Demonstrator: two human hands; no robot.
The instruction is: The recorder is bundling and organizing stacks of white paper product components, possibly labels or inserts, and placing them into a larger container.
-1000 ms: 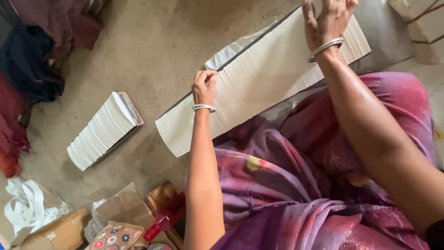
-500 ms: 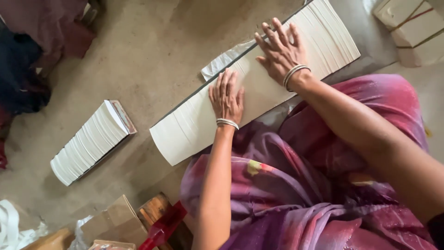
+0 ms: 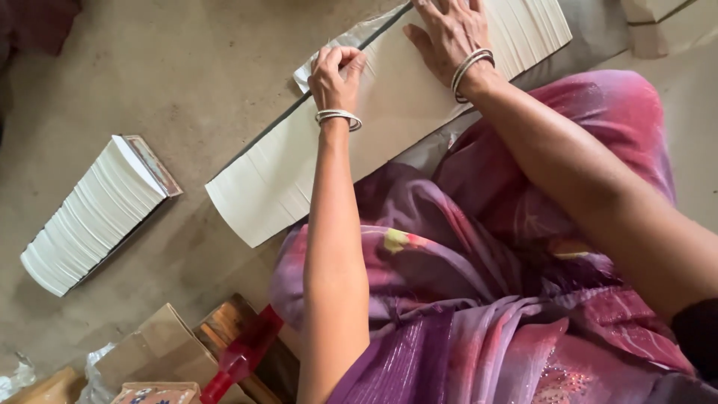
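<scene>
A long fanned row of white card sheets (image 3: pixel 269 179) lies slantwise on the concrete floor in front of me. My left hand (image 3: pixel 336 75) rests on its far edge near the middle, fingers curled down over the sheets, a metal bangle at the wrist. My right hand (image 3: pixel 449 34) lies flat on the row further right, fingers spread, several bangles on its wrist. Neither hand lifts anything. A crumpled silvery sheet (image 3: pixel 351 41) pokes out from under the row beside my left hand.
A second, shorter fanned stack of white cards (image 3: pixel 93 213) lies to the left on the floor. Brown cardboard boxes (image 3: pixel 161 352) and a red plastic item (image 3: pixel 239 355) sit at the bottom left. My purple and pink garment (image 3: pixel 486 284) covers my lap.
Both hands slid along the card row; the right hand came from the far end toward the middle. My left hand went from flat on the cards to fingers curled at the edge.
</scene>
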